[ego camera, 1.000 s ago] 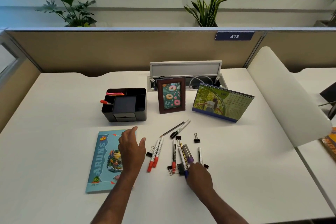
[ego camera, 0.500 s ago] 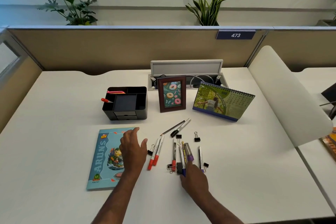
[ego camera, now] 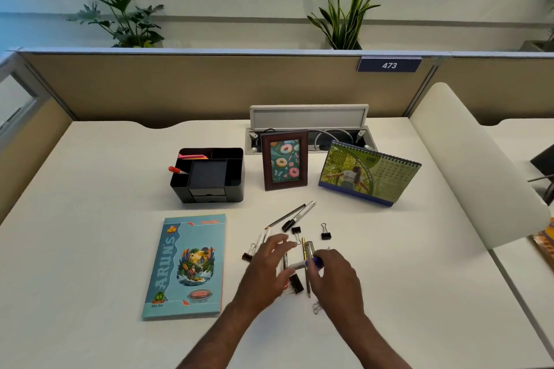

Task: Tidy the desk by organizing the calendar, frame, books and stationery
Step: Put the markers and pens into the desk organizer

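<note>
A scatter of pens and binder clips lies on the white desk (ego camera: 90, 219) in front of me. My right hand (ego camera: 337, 281) pinches a blue-capped white marker (ego camera: 302, 263), held crosswise just above the pile. My left hand (ego camera: 265, 274) hovers with fingers spread over the red markers, its thumb close to the marker's white end. A black marker (ego camera: 299, 215) and a pencil (ego camera: 284, 216) lie farther back. To the left lies a blue book (ego camera: 186, 266). At the back stand a black organizer (ego camera: 209, 175), a brown photo frame (ego camera: 284, 159) and a green desk calendar (ego camera: 370, 174).
Loose binder clips (ego camera: 326, 233) sit around the pens, with a gold pen (ego camera: 307, 278) and a grey highlighter (ego camera: 309, 249) between my hands. An open cable box (ego camera: 308, 117) is behind the frame. A curved white divider (ego camera: 467, 165) bounds the desk's right side.
My left hand has moved right, off the book and over the red markers. My right hand has picked the blue-capped marker up out of the pile and turned it crosswise.
</note>
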`<state>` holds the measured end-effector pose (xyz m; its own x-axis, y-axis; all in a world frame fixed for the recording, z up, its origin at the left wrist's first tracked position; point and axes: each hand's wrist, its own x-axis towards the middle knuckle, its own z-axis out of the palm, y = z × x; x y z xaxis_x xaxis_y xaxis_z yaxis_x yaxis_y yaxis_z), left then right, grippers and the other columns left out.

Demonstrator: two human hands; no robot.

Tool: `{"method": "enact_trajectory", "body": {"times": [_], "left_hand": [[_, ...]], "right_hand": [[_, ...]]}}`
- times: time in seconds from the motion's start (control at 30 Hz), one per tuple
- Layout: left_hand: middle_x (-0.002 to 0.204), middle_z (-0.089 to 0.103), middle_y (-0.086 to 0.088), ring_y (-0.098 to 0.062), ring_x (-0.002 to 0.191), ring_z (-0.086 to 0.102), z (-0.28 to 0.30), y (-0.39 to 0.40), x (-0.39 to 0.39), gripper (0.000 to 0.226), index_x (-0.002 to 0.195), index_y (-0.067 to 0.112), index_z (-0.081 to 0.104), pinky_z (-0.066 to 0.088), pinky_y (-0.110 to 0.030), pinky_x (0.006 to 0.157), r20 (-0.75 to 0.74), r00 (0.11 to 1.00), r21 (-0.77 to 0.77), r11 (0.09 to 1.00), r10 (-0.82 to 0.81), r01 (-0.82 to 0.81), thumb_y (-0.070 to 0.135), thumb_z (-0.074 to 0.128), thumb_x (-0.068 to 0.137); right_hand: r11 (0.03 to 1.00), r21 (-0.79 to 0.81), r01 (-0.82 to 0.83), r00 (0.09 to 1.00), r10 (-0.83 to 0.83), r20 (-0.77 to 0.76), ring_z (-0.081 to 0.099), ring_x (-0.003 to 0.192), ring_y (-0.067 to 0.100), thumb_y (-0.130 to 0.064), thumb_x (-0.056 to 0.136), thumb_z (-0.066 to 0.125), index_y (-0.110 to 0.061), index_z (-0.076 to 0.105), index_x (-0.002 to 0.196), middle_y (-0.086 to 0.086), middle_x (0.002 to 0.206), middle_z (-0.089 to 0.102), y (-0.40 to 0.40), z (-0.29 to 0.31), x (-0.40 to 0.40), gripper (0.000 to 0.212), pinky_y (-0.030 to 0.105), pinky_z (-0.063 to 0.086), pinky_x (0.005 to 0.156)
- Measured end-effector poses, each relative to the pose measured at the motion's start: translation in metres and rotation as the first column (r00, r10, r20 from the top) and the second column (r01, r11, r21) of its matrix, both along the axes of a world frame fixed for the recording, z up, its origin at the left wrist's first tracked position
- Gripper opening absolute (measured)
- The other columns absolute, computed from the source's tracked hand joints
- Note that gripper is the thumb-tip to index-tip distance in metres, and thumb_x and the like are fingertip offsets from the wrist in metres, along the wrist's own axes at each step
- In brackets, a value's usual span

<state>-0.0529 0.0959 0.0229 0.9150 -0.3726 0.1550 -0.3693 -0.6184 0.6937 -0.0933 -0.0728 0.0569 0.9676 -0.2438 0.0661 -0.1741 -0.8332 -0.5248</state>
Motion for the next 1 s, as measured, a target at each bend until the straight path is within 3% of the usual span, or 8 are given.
{"method": "enact_trajectory", "body": {"times": [0.1, 0.33, 0.53, 0.67, 0.77, 0.83, 0.9, 1.0], "left_hand": [[0.134, 0.052, 0.014, 0.008, 0.125, 0.042, 0.007, -0.009, -0.002, 0.045, 0.131, 0.028, 0.057, 0.030, -0.007, 0.105, 0.022, 0.997, -0.067, 0.995, -0.067, 0.069, 0.023, 0.069, 0.088], [0.112, 0.067, 0.011, 0.001, 0.104, 0.061, 0.014, -0.005, 0.003, 0.025, 0.118, 0.022, 0.065, 0.052, -0.021, 0.089, 0.097, 0.995, -0.161, 0.987, 0.020, -0.004, 0.021, 0.066, 0.093], [0.104, 0.066, 0.005, -0.003, 0.094, 0.065, 0.033, 0.039, 0.040, 0.022, 0.112, 0.013, 0.064, 0.059, -0.025, 0.082, 0.114, 0.969, -0.215, 0.958, 0.218, -0.190, 0.014, 0.069, 0.090], [0.099, 0.068, 0.003, -0.002, 0.088, 0.066, 0.055, 0.092, 0.083, 0.024, 0.112, 0.016, 0.063, 0.060, -0.028, 0.081, 0.136, 0.893, -0.267, 0.884, 0.428, -0.383, 0.010, 0.069, 0.089], [0.098, 0.068, -0.001, -0.014, 0.085, 0.068, 0.076, 0.131, 0.116, 0.046, 0.115, 0.044, 0.049, 0.054, -0.013, 0.078, 0.174, 0.806, -0.324, 0.806, 0.566, -0.495, 0.010, 0.069, 0.091], [0.097, 0.066, -0.002, -0.014, 0.081, 0.066, 0.086, 0.150, 0.137, 0.058, 0.122, 0.050, 0.038, 0.054, -0.020, 0.074, 0.198, 0.755, -0.332, 0.767, 0.626, -0.549, 0.011, 0.067, 0.092], [0.099, 0.068, -0.007, -0.016, 0.081, 0.066, 0.090, 0.164, 0.157, 0.058, 0.128, 0.048, 0.036, 0.054, -0.028, 0.075, 0.209, 0.719, -0.317, 0.741, 0.663, -0.592, 0.012, 0.065, 0.094], [0.101, 0.070, -0.014, -0.029, 0.087, 0.069, 0.085, 0.177, 0.185, 0.038, 0.127, 0.026, 0.045, 0.057, -0.040, 0.076, 0.222, 0.679, -0.247, 0.714, 0.700, -0.655, 0.013, 0.062, 0.095]], "right_hand": [[1.000, 0.013, -0.019, 0.999, 0.018, 0.048, 0.056, 0.068, 0.008, -0.030, 0.085, 0.067, -0.027, 0.062, 0.087, -0.010, 0.079, 0.058, 0.005, 0.015, 0.005, 0.006, 0.020, 0.039, 0.059], [0.986, 0.061, -0.157, 0.975, 0.145, 0.169, 0.054, 0.073, 0.001, -0.038, 0.087, 0.068, -0.027, 0.064, 0.104, -0.015, 0.086, 0.061, 0.016, 0.024, 0.011, 0.021, 0.010, 0.037, 0.067], [0.983, 0.086, -0.161, 0.982, 0.150, 0.118, 0.045, 0.074, -0.004, -0.053, 0.091, 0.052, -0.028, 0.061, 0.114, -0.017, 0.082, 0.056, 0.013, 0.003, 0.005, 0.035, 0.011, 0.035, 0.068], [0.988, 0.077, -0.132, 0.991, 0.130, 0.029, 0.052, 0.079, -0.002, -0.046, 0.090, 0.061, -0.030, 0.063, 0.113, -0.020, 0.084, 0.057, 0.006, -0.019, -0.005, 0.028, 0.013, 0.039, 0.067], [0.990, 0.065, -0.129, 0.991, 0.130, -0.019, 0.052, 0.078, 0.000, -0.045, 0.090, 0.062, -0.029, 0.063, 0.109, -0.020, 0.083, 0.056, 0.001, -0.027, -0.012, 0.025, 0.008, 0.034, 0.061], [0.989, 0.072, -0.132, 0.989, 0.136, -0.051, 0.050, 0.074, -0.002, -0.046, 0.091, 0.059, -0.031, 0.061, 0.109, -0.019, 0.083, 0.056, -0.001, -0.031, -0.015, 0.024, 0.005, 0.031, 0.059], [0.988, 0.074, -0.137, 0.987, 0.142, -0.074, 0.049, 0.074, -0.003, -0.048, 0.091, 0.058, -0.033, 0.060, 0.111, -0.019, 0.084, 0.056, -0.001, -0.034, -0.017, 0.026, 0.008, 0.031, 0.058], [0.989, 0.070, -0.133, 0.988, 0.138, -0.071, 0.049, 0.072, -0.004, -0.054, 0.090, 0.052, -0.033, 0.060, 0.110, -0.020, 0.083, 0.055, -0.002, -0.040, -0.021, 0.031, 0.009, 0.030, 0.056]]}}
